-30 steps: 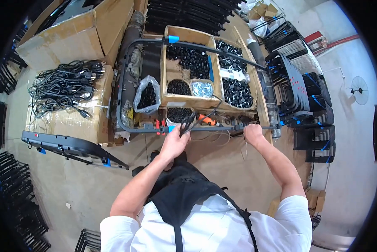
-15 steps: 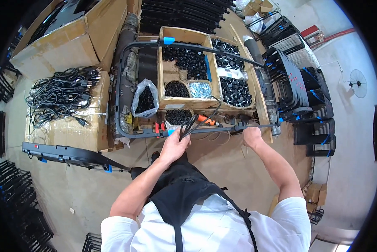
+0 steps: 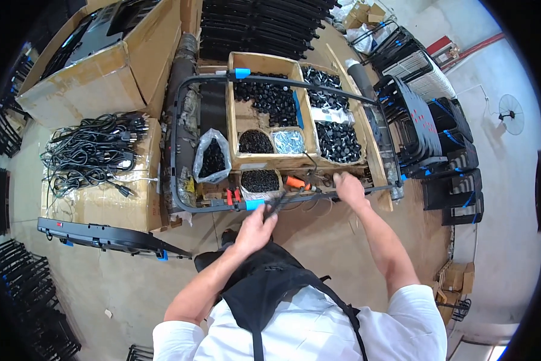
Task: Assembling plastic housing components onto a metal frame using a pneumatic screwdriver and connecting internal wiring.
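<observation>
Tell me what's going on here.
A person is working at a black frame lying across a wooden box of small black parts. The left hand holds some black cable, blurred here, by the frame's near bar. The right hand is at that bar, farther right; whether it grips anything is unclear. More cables lie piled on a carton to the left.

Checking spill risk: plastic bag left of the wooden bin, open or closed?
Open: the plastic bag has its mouth spread wide, with black parts visible inside.
</observation>
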Demonstrator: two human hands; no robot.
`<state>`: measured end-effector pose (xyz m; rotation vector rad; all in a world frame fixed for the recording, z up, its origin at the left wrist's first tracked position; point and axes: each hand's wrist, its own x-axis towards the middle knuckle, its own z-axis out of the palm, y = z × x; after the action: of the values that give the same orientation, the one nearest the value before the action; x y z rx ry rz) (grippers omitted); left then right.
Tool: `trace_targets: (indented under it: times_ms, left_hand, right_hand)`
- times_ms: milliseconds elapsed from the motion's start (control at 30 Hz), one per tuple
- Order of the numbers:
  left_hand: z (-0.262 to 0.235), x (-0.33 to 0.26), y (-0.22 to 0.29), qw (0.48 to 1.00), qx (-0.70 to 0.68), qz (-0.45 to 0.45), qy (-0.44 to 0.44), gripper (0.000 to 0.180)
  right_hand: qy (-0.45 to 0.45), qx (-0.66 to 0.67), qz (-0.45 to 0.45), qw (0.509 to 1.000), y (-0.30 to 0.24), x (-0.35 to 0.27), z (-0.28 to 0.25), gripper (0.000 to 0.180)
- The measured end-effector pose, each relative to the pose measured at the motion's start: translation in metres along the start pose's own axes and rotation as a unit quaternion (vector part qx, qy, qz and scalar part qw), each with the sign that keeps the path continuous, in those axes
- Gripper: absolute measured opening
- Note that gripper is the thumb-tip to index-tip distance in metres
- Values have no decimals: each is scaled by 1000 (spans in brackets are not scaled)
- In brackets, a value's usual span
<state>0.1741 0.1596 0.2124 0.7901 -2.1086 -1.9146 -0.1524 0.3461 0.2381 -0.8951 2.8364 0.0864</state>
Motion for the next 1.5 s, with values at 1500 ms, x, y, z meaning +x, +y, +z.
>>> trace_targets:
  times_ms: [1500]
  left_hand:
    - [50,-87,63,902,-336,31,269,23]
  right_hand:
    - [-525,617,-92,579,-27,-163,-2,29]
